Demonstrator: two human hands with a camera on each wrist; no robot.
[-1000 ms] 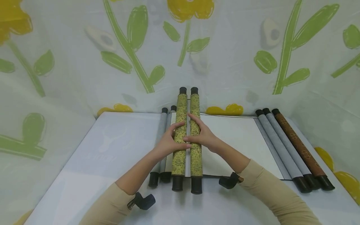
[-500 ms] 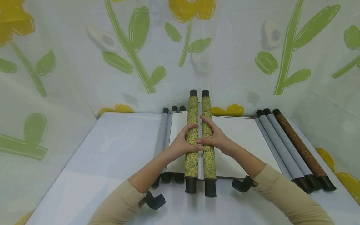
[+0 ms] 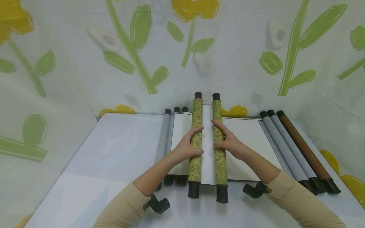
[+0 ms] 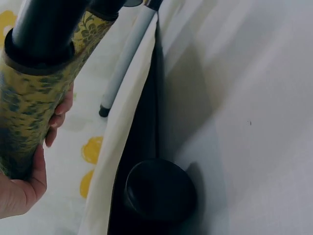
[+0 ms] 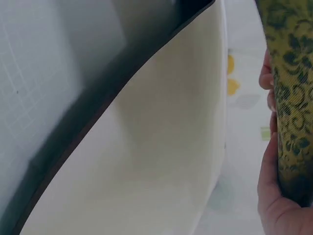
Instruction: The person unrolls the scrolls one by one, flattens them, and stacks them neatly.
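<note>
A scroll with yellow-green floral backing and black end knobs is held up in both hands, its two rolls parted around a narrow strip of pale backing [image 3: 208, 152]. My left hand [image 3: 186, 148] grips the left roll [image 3: 195, 169], thumb and fingers wrapped about it. On the other side, the right roll [image 3: 220, 171] is gripped by my right hand [image 3: 231, 144]. The left wrist view shows the left roll [image 4: 24, 117] with fingers behind it. Seen from the right wrist, the patterned right roll [image 5: 296, 98] stands over the cream sheet [image 5: 151, 147] of another scroll.
An unrolled cream sheet [image 3: 245, 164] lies beneath the held scroll. Several grey rolls with black ends, such as this grey roll [image 3: 163, 136], lie at its left. On the right are two grey rolls [image 3: 280, 148] and a brown patterned roll [image 3: 303, 145]. White tabletop [image 3: 94, 164] extends left.
Both hands have carried the yellow-green scroll to the right. In the last half second the rolls have moved apart, widening the pale strip between them.
</note>
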